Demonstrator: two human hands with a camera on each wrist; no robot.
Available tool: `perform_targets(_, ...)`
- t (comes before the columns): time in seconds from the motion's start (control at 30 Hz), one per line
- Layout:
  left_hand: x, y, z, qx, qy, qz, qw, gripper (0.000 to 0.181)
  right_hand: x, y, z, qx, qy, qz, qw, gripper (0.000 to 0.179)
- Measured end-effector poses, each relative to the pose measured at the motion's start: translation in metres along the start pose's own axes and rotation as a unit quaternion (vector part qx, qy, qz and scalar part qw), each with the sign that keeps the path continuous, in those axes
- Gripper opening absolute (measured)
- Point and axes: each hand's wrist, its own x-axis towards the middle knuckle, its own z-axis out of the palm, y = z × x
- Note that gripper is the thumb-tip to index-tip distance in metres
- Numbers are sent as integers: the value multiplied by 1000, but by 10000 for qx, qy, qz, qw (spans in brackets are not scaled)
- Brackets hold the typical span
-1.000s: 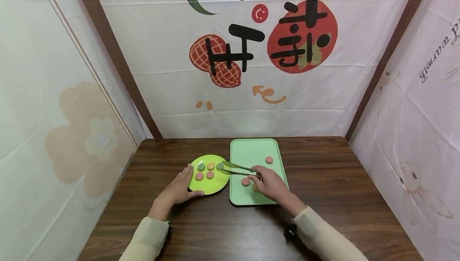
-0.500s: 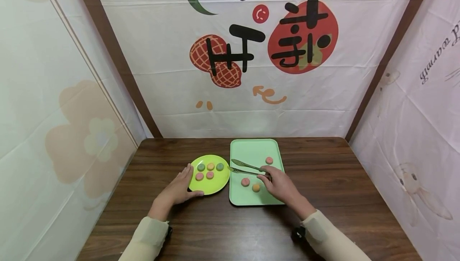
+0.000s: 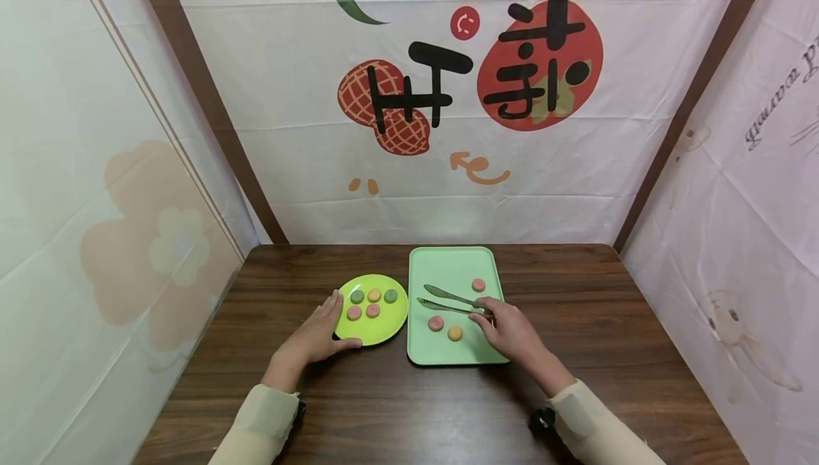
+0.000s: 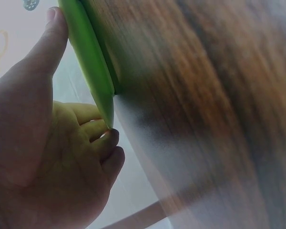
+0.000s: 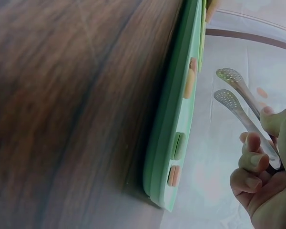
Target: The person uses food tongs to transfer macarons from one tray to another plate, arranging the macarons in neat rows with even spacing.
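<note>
My left hand (image 3: 313,333) rests against the left rim of a yellow-green plate (image 3: 384,331), fingers extended and thumb along its near edge. On that plate lie several toy-like macarons, green (image 3: 357,296), yellow (image 3: 374,296) and pink (image 3: 354,312). My right hand (image 3: 512,333) holds metal tongs (image 3: 454,297) above a pale green tray (image 3: 448,266). Their perforated tips stand apart with nothing between them. Two pink macarons (image 3: 436,323) and a yellow one (image 3: 455,333) show on the tray. A green macaron (image 5: 178,146) there appears only in the right wrist view.
The plate and tray stand side by side on a dark wood-grain table (image 3: 409,408). Printed cloth walls (image 3: 288,166) enclose its back and sides. A brown post (image 3: 205,95) rises at the back left.
My right hand has drawn the tongs rightward from the green macaron on the plate to over the tray, uncovering the tray's yellow macaron. The left hand has stayed at the plate.
</note>
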Motion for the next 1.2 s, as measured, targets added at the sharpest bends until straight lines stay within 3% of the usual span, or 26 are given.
perform_targets(0.8, -2, 2, -3, -1, -14, 35, 10000, 121, -22, 3, -6, -75, -209, 238, 9995, 28)
perform_targets(1.2, -2, 2, -4, -8, -8, 57, 10000, 121, -31, 5, -2, -102, -110, -28, 9999, 26)
